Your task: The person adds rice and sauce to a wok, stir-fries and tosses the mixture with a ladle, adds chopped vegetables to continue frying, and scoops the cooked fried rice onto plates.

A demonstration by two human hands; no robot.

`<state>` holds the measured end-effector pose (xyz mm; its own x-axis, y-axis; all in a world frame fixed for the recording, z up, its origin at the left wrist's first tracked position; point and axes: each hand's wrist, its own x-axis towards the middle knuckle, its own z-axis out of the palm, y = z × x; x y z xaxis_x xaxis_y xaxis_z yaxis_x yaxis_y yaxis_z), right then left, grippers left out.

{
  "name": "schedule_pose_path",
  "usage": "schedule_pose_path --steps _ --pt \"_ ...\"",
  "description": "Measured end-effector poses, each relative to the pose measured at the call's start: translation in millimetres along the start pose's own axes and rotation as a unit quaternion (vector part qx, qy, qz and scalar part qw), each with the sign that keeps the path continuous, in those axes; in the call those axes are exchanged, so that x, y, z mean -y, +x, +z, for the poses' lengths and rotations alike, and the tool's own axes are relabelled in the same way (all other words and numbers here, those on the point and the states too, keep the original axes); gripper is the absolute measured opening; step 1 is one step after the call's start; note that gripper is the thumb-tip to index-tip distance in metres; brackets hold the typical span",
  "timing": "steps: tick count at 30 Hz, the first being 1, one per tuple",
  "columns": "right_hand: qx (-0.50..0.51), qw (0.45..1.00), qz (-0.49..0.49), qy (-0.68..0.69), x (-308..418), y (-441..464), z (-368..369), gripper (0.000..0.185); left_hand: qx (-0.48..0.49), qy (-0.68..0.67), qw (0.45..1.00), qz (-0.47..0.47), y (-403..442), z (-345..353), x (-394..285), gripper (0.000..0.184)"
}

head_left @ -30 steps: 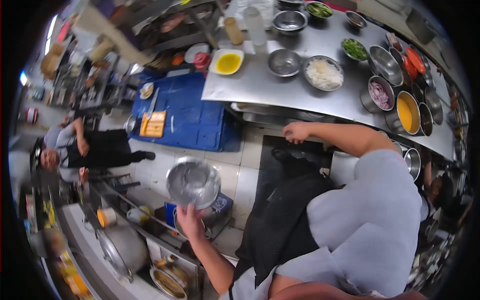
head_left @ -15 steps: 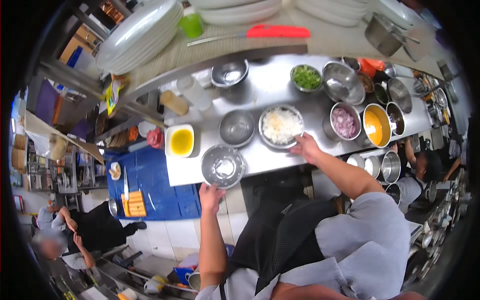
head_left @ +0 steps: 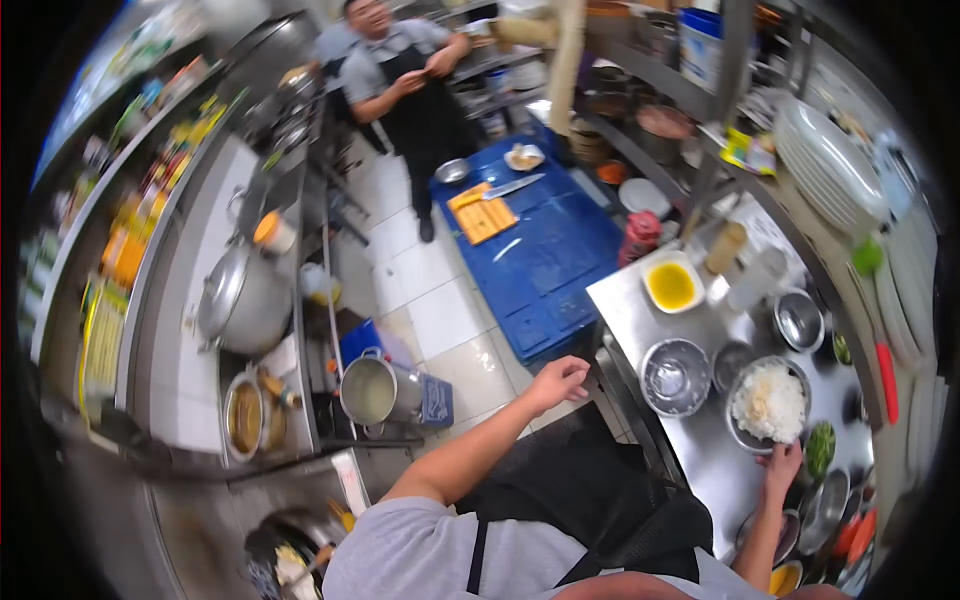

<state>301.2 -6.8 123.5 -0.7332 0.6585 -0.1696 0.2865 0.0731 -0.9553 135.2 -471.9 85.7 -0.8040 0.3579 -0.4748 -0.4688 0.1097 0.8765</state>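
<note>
Against right hand, bowl of rice

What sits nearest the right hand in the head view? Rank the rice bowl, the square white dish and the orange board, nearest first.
1. Rice bowl: against the right hand, on the steel counter.
2. Square white dish: leftward, near the counter's corner.
3. Orange board: farthest left, on the blue surface.
</note>
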Motion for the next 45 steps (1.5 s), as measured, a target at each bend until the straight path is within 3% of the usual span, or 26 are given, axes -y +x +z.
schedule_pose_path --steps 2,5,8,9,10,12,15,17,19,20,22,23,24,26,28,31,33,35,36,38,40,42,44,45 --pt "0.125 0.991 -0.029 -0.024 30 13 69 0.033 -0.041 -0.031 0.999 0.006 -34 -15 0 0.032" --pt "0.349 0.934 -0.065 -0.051 64 8 199 0.025 -0.082 -0.088 0.992 0.049 -88 -37 7 0.037" --pt "0.559 0.825 -0.061 -0.059 68 -43 334 0.029 -0.201 -0.145 0.965 0.081 -153 -64 31 0.039" --pt "0.636 0.764 -0.085 -0.070 69 -70 374 0.029 -0.237 -0.170 0.953 0.081 -180 -73 42 0.040" --pt "0.687 0.715 -0.100 -0.083 78 -108 405 0.027 -0.292 -0.208 0.929 0.090 -208 -79 53 0.030" --pt "0.766 0.624 -0.089 -0.130 92 -189 449 0.029 -0.416 -0.228 0.874 0.101 -269 -95 94 0.017" --pt "0.860 0.491 -0.016 -0.141 79 -304 483 0.027 -0.525 -0.238 0.810 0.110 -384 -89 131 0.013" --pt "0.888 0.419 0.017 -0.186 76 -386 493 0.026 -0.572 -0.291 0.755 0.134 -448 -75 165 0.013" --pt "0.924 0.321 0.027 -0.207 65 -453 506 0.025 -0.622 -0.282 0.723 0.101 -497 -70 199 0.014" --pt "0.928 0.303 0.023 -0.216 54 -480 519 0.025 -0.656 -0.280 0.695 0.091 -513 -67 222 0.011" --pt "0.940 0.159 0.116 -0.277 29 -510 545 0.029 -0.700 -0.321 0.630 0.097 -532 -49 254 0.008" --pt "0.938 0.127 0.135 -0.294 6 -531 554 0.030 -0.728 -0.348 0.584 0.088 -545 -43 262 0.007" --pt "0.933 0.116 0.141 -0.310 -19 -554 561 0.030 -0.730 -0.364 0.572 0.083 -561 -37 269 0.007" --pt "0.905 0.009 0.070 -0.420 -78 -596 577 0.030 -0.800 -0.261 0.541 0.005 -602 -24 277 0.013" --pt "0.854 0.049 -0.015 -0.518 -167 -605 596 0.038 -0.794 -0.360 0.490 -0.019 -630 -3 294 0.019" --pt "0.815 0.059 -0.007 -0.577 -282 -619 619 0.049 -0.822 -0.396 0.410 0.003 -666 20 297 0.018" --pt "0.782 0.045 0.072 -0.618 -319 -626 595 0.055 -0.858 -0.387 0.339 0.018 -672 32 296 0.019" --pt "0.815 -0.054 0.019 -0.577 -296 -635 573 0.058 -0.891 -0.378 0.248 0.039 -668 28 281 0.018" --pt "0.813 -0.065 0.017 -0.578 -290 -643 569 0.058 -0.894 -0.378 0.238 0.035 -664 23 275 0.018" --pt "0.759 -0.231 -0.239 -0.560 -281 -658 566 0.062 -0.907 -0.403 0.103 0.062 -656 11 259 0.014" --pt "0.777 -0.236 -0.273 -0.515 -272 -659 573 0.064 -0.906 -0.403 0.104 0.071 -649 22 263 0.012" --pt "0.791 -0.233 -0.304 -0.477 -262 -647 590 0.065 -0.905 -0.418 0.059 0.059 -641 25 267 0.009" --pt "0.799 -0.336 -0.318 -0.384 -255 -636 630 0.052 -0.893 -0.438 0.054 0.087 -638 23 273 0.006" --pt "0.842 -0.321 -0.223 -0.371 -191 -647 645 0.047 -0.896 -0.429 0.048 0.109 -638 20 276 0.005"
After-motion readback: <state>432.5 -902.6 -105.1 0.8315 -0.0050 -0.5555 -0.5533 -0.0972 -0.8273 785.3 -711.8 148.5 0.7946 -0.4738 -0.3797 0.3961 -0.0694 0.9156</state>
